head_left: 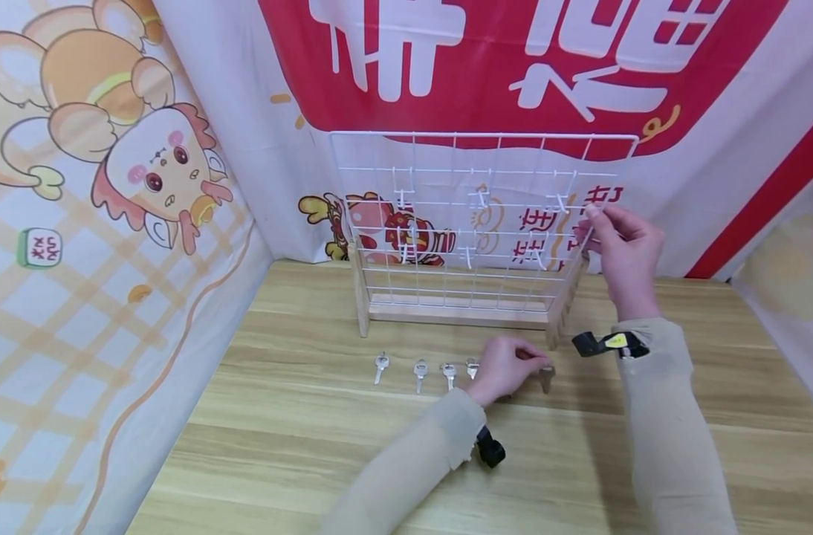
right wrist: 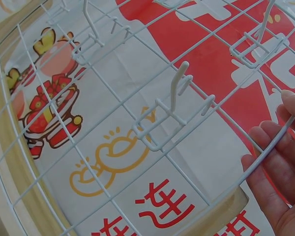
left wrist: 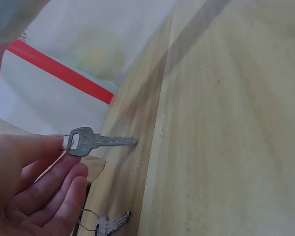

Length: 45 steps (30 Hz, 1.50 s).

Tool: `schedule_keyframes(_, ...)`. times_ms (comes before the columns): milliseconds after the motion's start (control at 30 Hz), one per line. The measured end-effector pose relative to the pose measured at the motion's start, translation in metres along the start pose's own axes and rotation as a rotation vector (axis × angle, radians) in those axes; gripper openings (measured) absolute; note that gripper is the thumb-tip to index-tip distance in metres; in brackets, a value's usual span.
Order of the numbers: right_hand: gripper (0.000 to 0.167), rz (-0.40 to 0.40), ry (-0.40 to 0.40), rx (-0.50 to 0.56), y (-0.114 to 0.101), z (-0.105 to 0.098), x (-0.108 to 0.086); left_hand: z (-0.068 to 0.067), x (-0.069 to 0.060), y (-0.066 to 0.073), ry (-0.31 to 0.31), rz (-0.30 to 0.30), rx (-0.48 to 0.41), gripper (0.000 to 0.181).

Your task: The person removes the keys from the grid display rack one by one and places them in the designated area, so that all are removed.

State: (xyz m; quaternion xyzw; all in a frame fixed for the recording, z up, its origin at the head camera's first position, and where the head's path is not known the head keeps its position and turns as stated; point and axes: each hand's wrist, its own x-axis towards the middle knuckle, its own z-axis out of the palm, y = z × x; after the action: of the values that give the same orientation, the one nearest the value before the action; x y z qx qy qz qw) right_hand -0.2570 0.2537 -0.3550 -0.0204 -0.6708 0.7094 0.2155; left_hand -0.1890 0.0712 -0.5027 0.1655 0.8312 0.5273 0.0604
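Note:
My left hand [head_left: 503,365] is over the table, pinching a silver key [left wrist: 91,141] by its small ring between thumb and forefinger. The key's blade points away from the fingertips, and its tip is close to the tabletop. At the rack's right side, my right hand [head_left: 626,249] grips the edge wire of a white wire grid rack [head_left: 460,316] that stands in a wooden base. White hooks [right wrist: 178,86] hang on the grid in two rows. Left of my left hand, several keys lie in a row, among them the leftmost key [head_left: 382,362] and its neighbour [head_left: 420,369].
The wood-grain table [head_left: 279,446] runs up to a printed cloth backdrop [head_left: 246,89] behind the rack. A second printed cloth [head_left: 112,334] closes off the left side. Black straps with small devices sit on both wrists.

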Motion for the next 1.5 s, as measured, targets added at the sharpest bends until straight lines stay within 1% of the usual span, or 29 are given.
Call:
schedule_keyframes(133,0.043,0.0,0.003,-0.004,-0.001,0.0,0.0,0.0,0.006,0.004,-0.027,-0.028,0.052,0.003)
schedule_keyframes(233,0.043,0.002,0.007,-0.008,0.0,0.0,0.001,0.0,0.01,0.007,-0.054,-0.027,0.109,0.002)
schedule_keyframes(367,0.043,0.006,0.015,-0.019,0.0,0.001,0.001,0.0,0.016,0.008,-0.093,-0.017,0.184,0.005)
schedule_keyframes(500,0.044,0.008,0.007,0.0,0.0,0.002,0.002,-0.001,0.021,0.006,-0.106,-0.011,0.222,0.004)
schedule_keyframes(600,0.043,-0.002,-0.003,0.0,-0.001,0.002,0.001,-0.003,0.023,0.004,-0.102,-0.018,0.213,0.004)
schedule_keyframes(767,0.043,-0.007,-0.008,0.012,-0.001,0.003,0.002,-0.004,0.024,-0.002,-0.097,-0.013,0.228,0.004)
schedule_keyframes(933,0.042,-0.002,-0.008,0.018,-0.001,0.002,0.001,-0.007,0.023,-0.006,-0.098,0.004,0.274,0.005)
schedule_keyframes(1133,0.041,0.002,-0.011,0.02,-0.001,0.003,0.001,-0.011,0.024,-0.011,-0.119,-0.002,0.311,0.006)
schedule_keyframes(1333,0.043,0.012,-0.006,0.0,0.0,0.004,0.002,-0.014,0.024,-0.011,-0.138,-0.031,0.299,0.005)
schedule_keyframes(1400,0.043,0.008,-0.005,-0.01,0.001,0.004,0.002,-0.017,0.024,-0.011,-0.142,-0.038,0.282,0.009)
schedule_keyframes(1500,0.044,-0.016,-0.018,-0.028,0.003,0.004,0.002,-0.025,0.02,-0.009,-0.141,-0.019,0.221,0.019)
